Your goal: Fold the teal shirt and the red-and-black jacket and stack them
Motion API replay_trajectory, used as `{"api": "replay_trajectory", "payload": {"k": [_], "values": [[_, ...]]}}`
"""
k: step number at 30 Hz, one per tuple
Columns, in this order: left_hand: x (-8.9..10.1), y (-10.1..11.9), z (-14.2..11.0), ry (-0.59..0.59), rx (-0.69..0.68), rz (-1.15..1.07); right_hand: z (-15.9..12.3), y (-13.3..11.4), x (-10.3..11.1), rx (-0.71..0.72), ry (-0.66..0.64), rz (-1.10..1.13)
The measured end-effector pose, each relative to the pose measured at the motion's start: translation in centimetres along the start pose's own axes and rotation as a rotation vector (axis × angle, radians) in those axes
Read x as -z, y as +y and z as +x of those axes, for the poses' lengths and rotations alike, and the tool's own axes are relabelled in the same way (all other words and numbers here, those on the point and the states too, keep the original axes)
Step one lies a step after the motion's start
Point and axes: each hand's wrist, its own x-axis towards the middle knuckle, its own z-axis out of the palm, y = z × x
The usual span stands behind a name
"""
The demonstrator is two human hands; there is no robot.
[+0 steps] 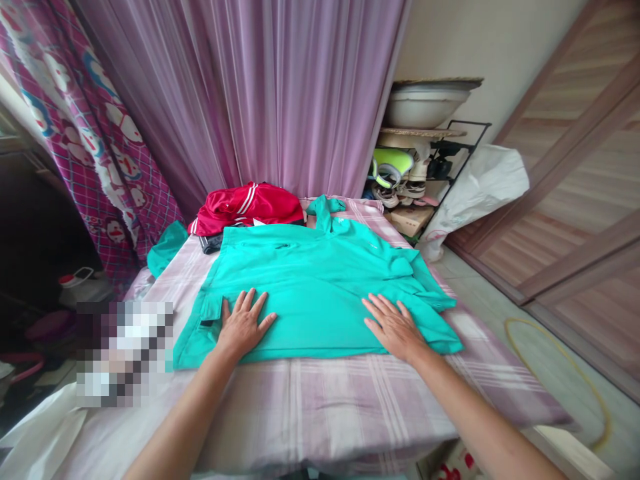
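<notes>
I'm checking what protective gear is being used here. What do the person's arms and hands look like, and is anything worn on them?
The left hand and right hand are bare, without gloves. The left forearm and right forearm are bare too, with no sleeve or watch showing.

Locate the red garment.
In the head view, the red garment lies at the far end of the bed, left of centre, just beyond the teal shirt.
</notes>
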Motion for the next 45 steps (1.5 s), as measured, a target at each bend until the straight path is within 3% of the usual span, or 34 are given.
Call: {"api": "replay_trajectory", "payload": {"k": [5, 10, 14, 18, 21, 23, 28, 34, 40, 42, 45], "values": [[1.1, -2.0, -0.9, 0.045, -0.082, 0.018, -2.3, 4.9, -1.1, 0.028, 0.077, -0.023], [1.3, -2.9, -1.2, 0.05, -0.079, -0.008, -2.1, 6.0, -1.4, 0.006, 0.054, -0.014], [0.8, -2.8, -1.0, 0.038, -0.085, -0.019, 0.0, 3.5, 0.2, -0.063, 0.083, 0.043], [0.8, -2.8, -0.9, 0.036, -0.094, -0.018, 3.2, -2.8, 2.0, 0.052, 0.177, 0.154], [0.9, -2.7, -1.0, 0.02, -0.092, -0.007, 4.8, -7.2, 1.7, 0.123, 0.145, 0.142], [0.9, -2.7, -1.1, 0.015, -0.092, 0.002, 5.0, -8.5, 0.9, 0.114, 0.089, 0.105], [0.8, -2.7, -1.1, 0.028, -0.109, 0.013, 4.1, -6.9, -0.9, 0.014, 0.021, 0.041], [0.7, -2.7, -0.9, 0.015, -0.12, 0.019, 3.4, -5.4, -0.7, -0.029, 0.03, 0.005], [2.8, -2.0, -0.9, 0.072, -0.319, 0.005, 3.3, -5.7, -1.0, -0.036, 0.06, -0.016], [3.7, -2.5, -0.8, 0.138, -0.291, -0.009, 3.3, -5.6, -1.2, -0.035, 0.078, -0.017], [3.9, -4.0, -0.4, 0.191, -0.133, 0.004, 3.3, -5.6, -1.3, -0.032, 0.093, -0.015]]}}
